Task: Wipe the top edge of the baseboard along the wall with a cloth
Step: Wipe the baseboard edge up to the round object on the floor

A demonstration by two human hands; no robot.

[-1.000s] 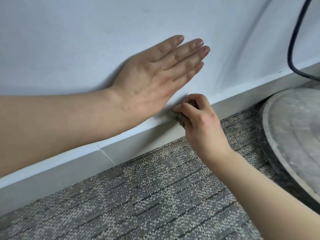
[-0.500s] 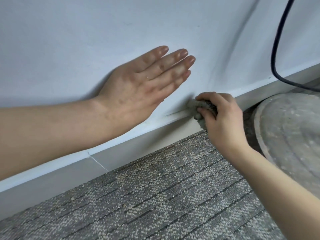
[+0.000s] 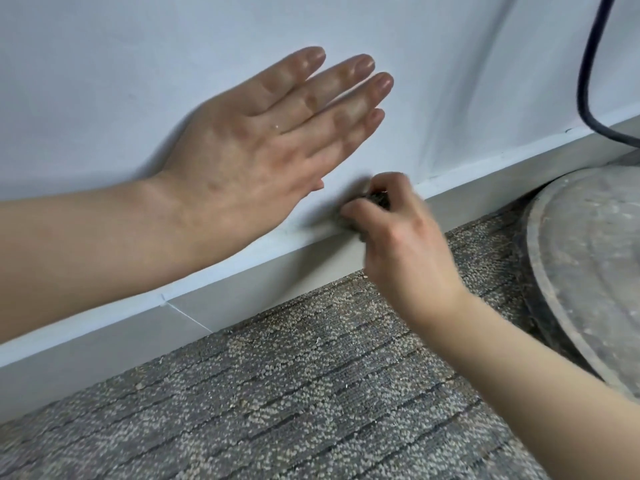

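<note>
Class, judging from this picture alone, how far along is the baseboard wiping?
Done: cannot be judged; no visible difference along the baseboard top edge. In hand: the right hand presses a bunched cloth onto the edge, blurred with motion, while the left hand braces flat on the wall. Left: likely the stretch toward the black cable.

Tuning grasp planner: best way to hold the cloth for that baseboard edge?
Pinch the bunched cloth from above and the room side, as the right hand does: fingertips on top, wad pressed onto the baseboard ledge. The wall blocks any approach from behind.
</note>
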